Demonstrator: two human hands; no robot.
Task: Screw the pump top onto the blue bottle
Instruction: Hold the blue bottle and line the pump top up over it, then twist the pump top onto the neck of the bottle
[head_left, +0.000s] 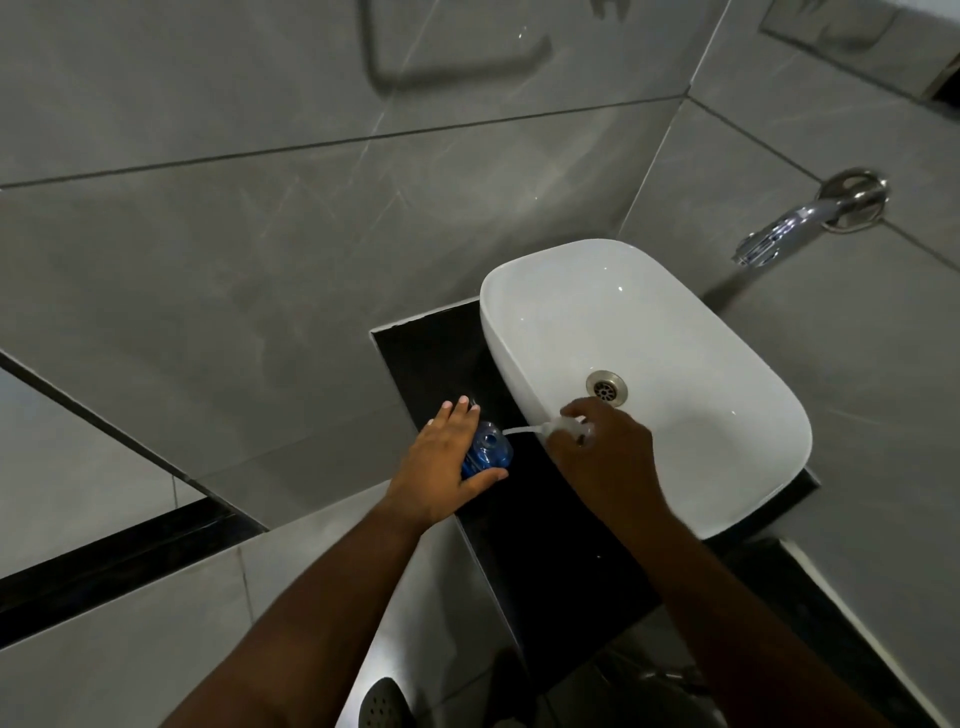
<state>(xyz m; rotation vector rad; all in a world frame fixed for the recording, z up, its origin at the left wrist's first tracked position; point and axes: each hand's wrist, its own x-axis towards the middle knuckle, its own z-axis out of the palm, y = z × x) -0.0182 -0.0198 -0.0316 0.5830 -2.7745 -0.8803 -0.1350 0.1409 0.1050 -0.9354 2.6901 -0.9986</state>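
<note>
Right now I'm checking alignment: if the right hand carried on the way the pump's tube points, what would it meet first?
Probably the blue bottle: the pump top in the right hand aims its tube at the open neck, steadied by the left hand.

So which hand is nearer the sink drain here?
Right. The right hand, holding the pump top, is over the basin just beside the drain; the left hand grips the blue bottle on the black counter.

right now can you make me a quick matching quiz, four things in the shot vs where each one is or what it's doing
Things:
1. blue bottle
2. pump top
3. tap
4. drain

Places or states:
a. mounted on the wall
b. at the bottom of the white basin
c. steadied on the black counter by the left hand
d. held in the right hand, tube pointing at the bottle

Pairs: 1-c, 2-d, 3-a, 4-b
</note>
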